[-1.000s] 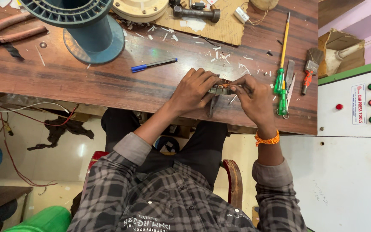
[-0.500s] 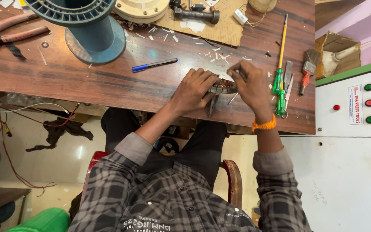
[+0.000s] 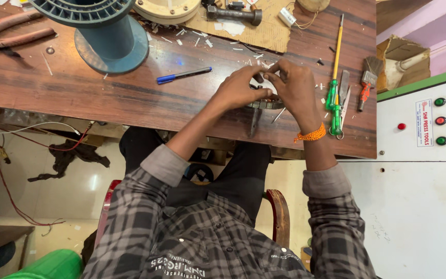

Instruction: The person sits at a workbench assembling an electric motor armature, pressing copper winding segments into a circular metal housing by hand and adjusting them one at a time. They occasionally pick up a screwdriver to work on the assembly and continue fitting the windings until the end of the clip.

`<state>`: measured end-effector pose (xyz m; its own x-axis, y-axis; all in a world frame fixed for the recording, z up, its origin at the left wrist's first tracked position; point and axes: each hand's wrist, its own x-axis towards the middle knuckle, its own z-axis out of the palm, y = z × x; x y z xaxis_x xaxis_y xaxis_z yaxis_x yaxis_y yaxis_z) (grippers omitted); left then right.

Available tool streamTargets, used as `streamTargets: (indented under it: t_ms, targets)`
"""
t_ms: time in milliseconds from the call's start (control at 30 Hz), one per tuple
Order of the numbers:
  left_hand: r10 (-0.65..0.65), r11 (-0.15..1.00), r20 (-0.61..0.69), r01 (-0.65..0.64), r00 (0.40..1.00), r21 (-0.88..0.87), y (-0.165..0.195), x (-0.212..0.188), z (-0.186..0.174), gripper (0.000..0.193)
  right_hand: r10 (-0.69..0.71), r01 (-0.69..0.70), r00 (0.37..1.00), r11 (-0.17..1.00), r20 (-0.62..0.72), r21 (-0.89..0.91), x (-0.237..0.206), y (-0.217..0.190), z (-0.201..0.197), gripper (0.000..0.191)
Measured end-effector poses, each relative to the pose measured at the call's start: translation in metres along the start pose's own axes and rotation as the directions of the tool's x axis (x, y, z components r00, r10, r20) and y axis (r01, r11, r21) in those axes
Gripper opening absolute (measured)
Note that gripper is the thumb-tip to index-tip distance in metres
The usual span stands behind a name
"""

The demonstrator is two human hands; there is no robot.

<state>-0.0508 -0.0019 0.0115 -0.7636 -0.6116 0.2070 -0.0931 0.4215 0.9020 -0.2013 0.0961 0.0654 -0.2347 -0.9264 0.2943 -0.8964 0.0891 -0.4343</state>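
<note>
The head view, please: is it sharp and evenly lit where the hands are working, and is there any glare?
Head view: sharp around the left hand and right hand; their grip hides most of the small metal part. Light is even, with soft shadows on the wooden table; a bright reflection shows on the floor. Edges bow slightly from the wide lens.

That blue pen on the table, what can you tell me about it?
The blue pen is slim, with a blue cap end pointing toward the person's left and a dark barrel. It looks like plastic. It lies flat and slightly slanted on the wooden table, among small white scraps, between the large blue spool and the left hand. Neither hand touches it.
</note>
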Motion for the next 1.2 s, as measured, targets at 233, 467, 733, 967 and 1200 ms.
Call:
streamTargets:
  t_ms: [233,467,733,967,1200]
  targets:
    - [0.146,0.975,0.32,-0.082,0.936,-0.204,-0.013,0.009,-0.022,0.023,0.139,-0.145,0.986,0.988,0.087,0.059,-0.031,-0.033,-0.018,0.016]
    - [0.263,0.95,0.367,-0.173,0.892,-0.26,-0.011,0.008,-0.041,0.022,0.06,-0.066,0.989,0.997,0.136,0.042,-0.081,-0.045,-0.001,0.018]
    - [0.327,0.922,0.259,-0.367,0.909,0.125,0.007,-0.023,-0.042,0.037,0.091,-0.09,0.996,0.983,-0.002,0.158,-0.132,-0.015,0.038,0.009]
    - [0.502,0.806,-0.013,-0.462,0.865,0.37,0.006,-0.054,-0.011,0.051,0.326,-0.285,0.932,0.93,-0.16,0.233,-0.133,-0.011,-0.007,0.009]
    - [0.502,0.807,-0.041,-0.45,0.864,0.381,-0.001,-0.055,-0.005,0.053,0.276,-0.235,0.952,0.935,-0.132,0.264,-0.096,-0.037,-0.019,0.006]
